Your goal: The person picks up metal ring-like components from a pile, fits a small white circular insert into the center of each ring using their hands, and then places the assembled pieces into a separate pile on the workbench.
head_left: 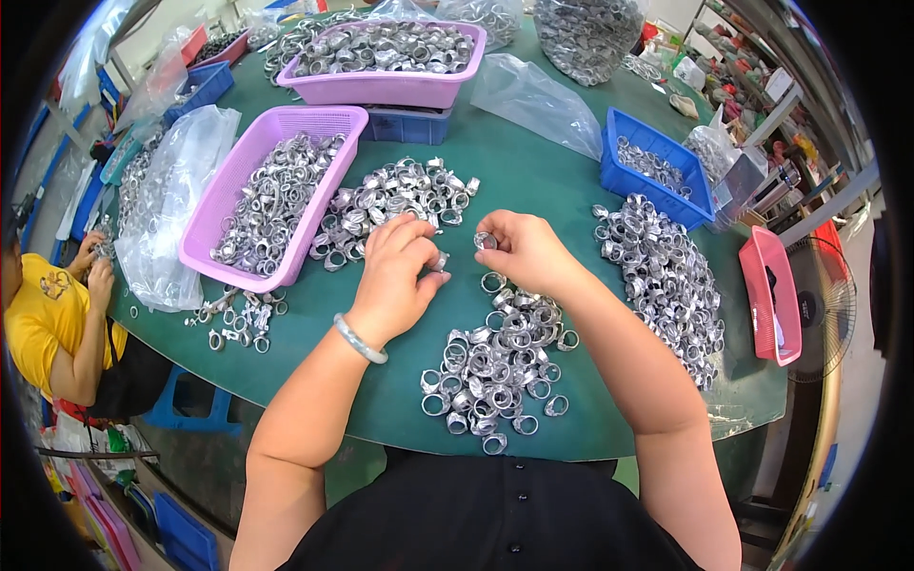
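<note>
Black shirt point(457, 519) fronts green tabletop point(519, 181), left hand point(395, 276) and right hand point(528, 249) each pinching a ring point(486, 241), a fan point(810, 310) at right.

Caged fan point(834, 306), pink basket point(759, 297), blue stool point(195, 419), person in yellow point(46, 319), clear plastic bag point(538, 100)
</note>
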A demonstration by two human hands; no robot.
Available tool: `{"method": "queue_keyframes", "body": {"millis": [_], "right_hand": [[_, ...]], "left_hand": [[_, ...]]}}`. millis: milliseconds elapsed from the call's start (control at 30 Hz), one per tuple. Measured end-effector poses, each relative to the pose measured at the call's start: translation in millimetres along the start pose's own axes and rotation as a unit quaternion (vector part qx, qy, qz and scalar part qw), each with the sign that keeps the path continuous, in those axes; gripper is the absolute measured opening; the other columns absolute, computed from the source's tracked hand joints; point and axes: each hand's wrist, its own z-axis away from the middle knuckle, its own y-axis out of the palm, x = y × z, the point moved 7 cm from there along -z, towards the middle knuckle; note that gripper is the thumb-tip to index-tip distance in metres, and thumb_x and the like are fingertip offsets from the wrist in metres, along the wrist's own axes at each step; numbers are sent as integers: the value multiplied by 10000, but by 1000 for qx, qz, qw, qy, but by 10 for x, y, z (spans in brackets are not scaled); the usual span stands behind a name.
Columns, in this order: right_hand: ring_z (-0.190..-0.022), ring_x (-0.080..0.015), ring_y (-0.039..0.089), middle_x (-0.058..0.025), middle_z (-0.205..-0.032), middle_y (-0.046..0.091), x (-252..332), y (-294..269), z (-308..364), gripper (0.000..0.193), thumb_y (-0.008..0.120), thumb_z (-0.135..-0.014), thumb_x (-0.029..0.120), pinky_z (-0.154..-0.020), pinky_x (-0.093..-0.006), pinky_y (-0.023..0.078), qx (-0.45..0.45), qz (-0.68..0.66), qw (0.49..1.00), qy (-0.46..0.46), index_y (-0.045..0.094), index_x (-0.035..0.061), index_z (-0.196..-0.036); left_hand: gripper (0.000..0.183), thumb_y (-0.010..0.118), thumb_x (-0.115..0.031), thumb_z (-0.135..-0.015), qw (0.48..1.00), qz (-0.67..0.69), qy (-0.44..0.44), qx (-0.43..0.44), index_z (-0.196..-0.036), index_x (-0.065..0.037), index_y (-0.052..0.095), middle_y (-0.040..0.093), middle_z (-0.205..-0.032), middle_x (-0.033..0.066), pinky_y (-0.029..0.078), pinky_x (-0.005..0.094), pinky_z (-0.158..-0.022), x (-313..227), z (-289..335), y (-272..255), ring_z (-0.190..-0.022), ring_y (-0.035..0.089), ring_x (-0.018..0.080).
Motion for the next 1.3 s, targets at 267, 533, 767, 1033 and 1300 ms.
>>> {"method": "queue_keyframes", "body": {"millis": [267, 533, 767, 1033, 1300], "right_hand": [[-576, -48, 491, -6, -703, 549, 20, -42, 440, 306, 688, -730, 85, -525, -207, 431, -69, -189, 979, -19, 564, -27, -987], [-579, -19, 480, 29, -701, 534, 8, 0, 658, 272, 698, -719, 31, -517, -173, 414, -126, -227, 963, -77, 561, 11, -952], [-576, -16, 482, 32, -700, 528, -5, 13, 695, 261, 696, -717, 18, -509, -169, 412, -137, -214, 963, -93, 559, 22, -940], [-576, -33, 515, 10, -724, 533, 73, 1, 752, 272, 701, -712, 31, -504, -182, 427, -139, -171, 968, -118, 562, 23, -946], [-590, -97, 568, -43, -741, 559, 53, 21, 759, 314, 709, -706, 72, -520, -221, 463, -134, -103, 977, -127, 563, 20, -979]], "left_hand": [[223, 695, -18, -705, 949, 261, -168, 63, -823, -41, 508, 581, -875, 34, 444, 220, -698, 24, 98, 160, -770, 529, 78], [275, 695, -36, -717, 947, 299, -99, 72, -963, -17, 576, 546, -864, 19, 434, 229, -692, -116, 105, 190, -784, 512, 84], [522, 635, 24, -739, 859, 492, -122, 68, -1208, -41, 416, 504, -1016, 64, 419, 270, -829, -138, 158, 359, -903, 495, 124], [682, 607, 96, -729, 813, 561, -107, 115, -1318, -60, 303, 521, -1076, 101, 411, 312, -903, -147, 158, 419, -1026, 508, 164], [727, 616, 93, -726, 858, 495, -75, 112, -1345, -66, 269, 543, -1052, 107, 407, 323, -917, -165, 150, 381, -1006, 527, 177]]}}
